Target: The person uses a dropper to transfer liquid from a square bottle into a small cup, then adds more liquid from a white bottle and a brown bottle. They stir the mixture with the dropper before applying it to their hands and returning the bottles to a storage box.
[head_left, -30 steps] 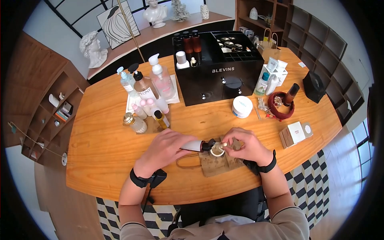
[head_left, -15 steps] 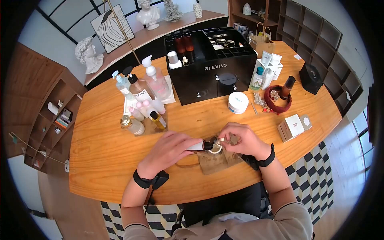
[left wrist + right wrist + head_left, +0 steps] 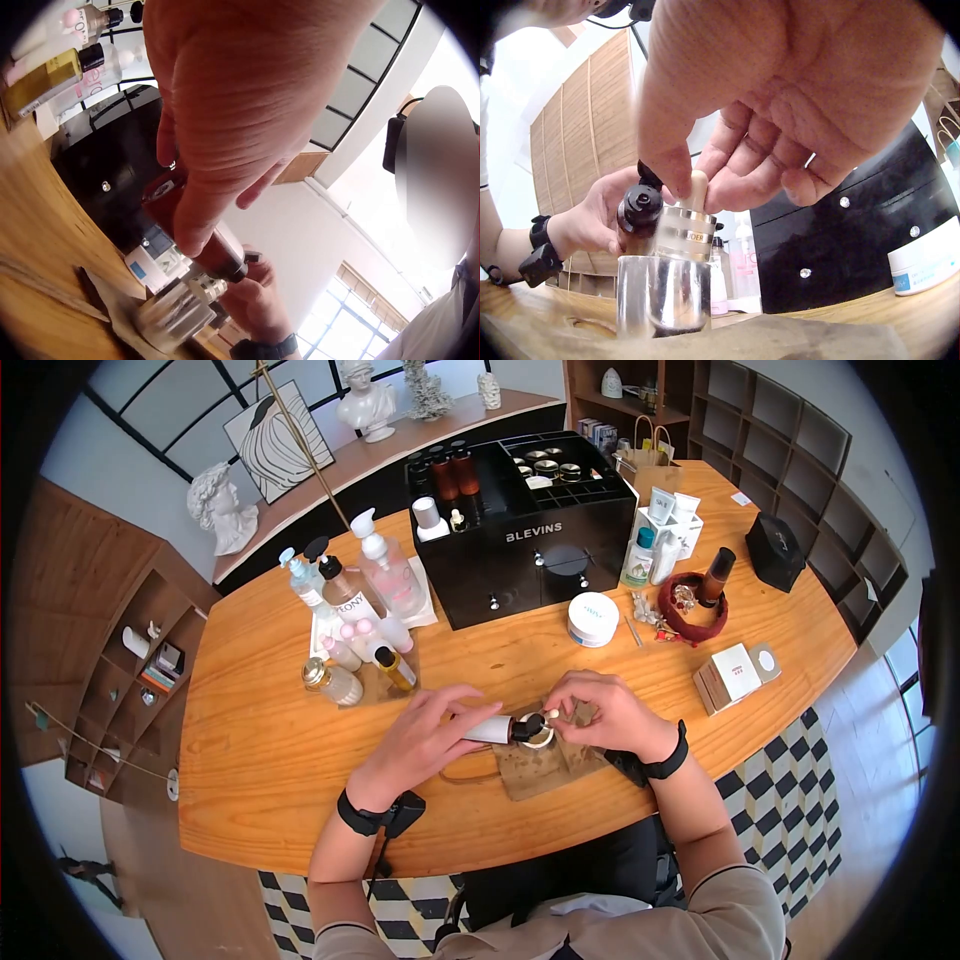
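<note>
My left hand (image 3: 425, 740) holds a brown bottle (image 3: 488, 731) with a white label, tipped nearly level, its black cap pointing to the right. In the right wrist view the cap (image 3: 640, 210) has its flip lid raised. My right hand (image 3: 610, 710) pinches the pale rubber bulb (image 3: 698, 187) of a dropper top between thumb and fingers. Below the bulb, a shiny lettered collar (image 3: 684, 236) overlaps the rim of a clear glass jar (image 3: 664, 296). The cap's mouth is close beside this collar, over the jar. The jar stands on a brown paper sheet (image 3: 530, 775).
A black cosmetics case (image 3: 520, 560) stands behind, with a white tub (image 3: 592, 620) before it. Pump bottles (image 3: 390, 580) and small bottles (image 3: 397, 668) are at left. At right are a red ring-shaped dish (image 3: 690, 625), a small carton (image 3: 730, 678) and a black pouch (image 3: 775, 555).
The head view has shifted slightly. My left fingers have spread and lifted a little along the bottle, which stays tipped at the jar. My right hand keeps its pinch on the dropper bulb.
</note>
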Motion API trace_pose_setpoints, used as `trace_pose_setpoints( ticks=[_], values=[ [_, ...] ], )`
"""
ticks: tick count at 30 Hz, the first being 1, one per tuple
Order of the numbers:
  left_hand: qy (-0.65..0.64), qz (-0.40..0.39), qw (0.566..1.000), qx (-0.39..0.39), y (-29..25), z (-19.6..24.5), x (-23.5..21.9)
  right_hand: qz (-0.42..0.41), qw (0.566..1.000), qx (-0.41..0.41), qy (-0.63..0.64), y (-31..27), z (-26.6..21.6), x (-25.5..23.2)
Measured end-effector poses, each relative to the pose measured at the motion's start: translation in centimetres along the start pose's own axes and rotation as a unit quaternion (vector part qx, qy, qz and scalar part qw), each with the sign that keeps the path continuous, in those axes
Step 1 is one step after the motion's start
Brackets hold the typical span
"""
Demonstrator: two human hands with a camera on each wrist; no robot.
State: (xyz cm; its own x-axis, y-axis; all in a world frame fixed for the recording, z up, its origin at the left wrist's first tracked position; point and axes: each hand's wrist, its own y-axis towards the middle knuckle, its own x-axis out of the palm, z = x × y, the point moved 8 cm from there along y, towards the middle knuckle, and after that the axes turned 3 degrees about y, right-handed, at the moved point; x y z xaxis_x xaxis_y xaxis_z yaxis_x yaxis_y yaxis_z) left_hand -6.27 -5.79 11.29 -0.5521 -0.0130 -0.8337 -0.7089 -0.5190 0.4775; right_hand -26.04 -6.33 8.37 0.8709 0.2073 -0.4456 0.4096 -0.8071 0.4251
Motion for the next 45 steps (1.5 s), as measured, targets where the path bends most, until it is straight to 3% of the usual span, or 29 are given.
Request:
trace_pose_setpoints(
  ticks=[6,15,18,21,23,27,29,30,36,39,41,45],
  values=[
    [0.027,-0.039,0.999,0.025,-0.1,-0.4,0.7,0.0,1.0,-0.001,-0.003,-0.1,0.1,0.0],
    [-0.003,-0.026,0.999,-0.045,-0.1,-1.6,0.3,0.003,1.0,-0.002,0.006,-0.1,0.0,-0.1],
    [-0.016,-0.016,0.999,-0.037,-0.2,-1.8,0.1,0.029,0.999,-0.006,0.025,-0.2,-0.2,-0.5],
    [0.041,-0.009,0.999,0.026,-0.2,-0.9,-0.1,0.036,0.999,0.005,0.019,-0.1,-0.4,-0.8],
    [0.013,-0.027,0.999,-0.023,-0.1,-1.2,-0.1,0.033,0.999,-0.028,-0.01,-0.1,-0.6,-0.6],
    [-0.003,-0.019,0.999,-0.046,0.0,-1.3,-0.5,-0.002,1.0,-0.027,-0.007,-0.3,-0.7,-0.5],
    [0.0,-0.009,1.0,0.027,-0.3,-0.9,-0.2,-0.035,0.999,-0.008,-0.006,-0.3,-1.2,0.1],
    [-0.001,-0.009,1.0,0.027,-0.2,-0.8,-0.2,-0.034,0.999,-0.008,-0.005,-0.2,-1.3,0.3],
    [0.008,-0.031,0.999,-0.017,-0.1,-0.8,0.0,0.033,0.998,-0.048,-0.005,-0.1,-1.4,-0.9],
    [0.011,-0.019,0.999,0.043,0.0,0.0,-0.2,0.001,1.0,-0.008,-0.001,-0.1,-1.1,-0.7],
    [0.0,-0.038,0.999,-0.02,0.2,-0.3,-0.3,-0.051,0.999,-0.008,0.012,0.3,-1.5,0.3],
    [0.016,-0.019,1.0,-0.016,0.1,-0.8,-0.8,-0.078,0.996,-0.03,0.008,2.7,-2.3,0.8]
  ],
)
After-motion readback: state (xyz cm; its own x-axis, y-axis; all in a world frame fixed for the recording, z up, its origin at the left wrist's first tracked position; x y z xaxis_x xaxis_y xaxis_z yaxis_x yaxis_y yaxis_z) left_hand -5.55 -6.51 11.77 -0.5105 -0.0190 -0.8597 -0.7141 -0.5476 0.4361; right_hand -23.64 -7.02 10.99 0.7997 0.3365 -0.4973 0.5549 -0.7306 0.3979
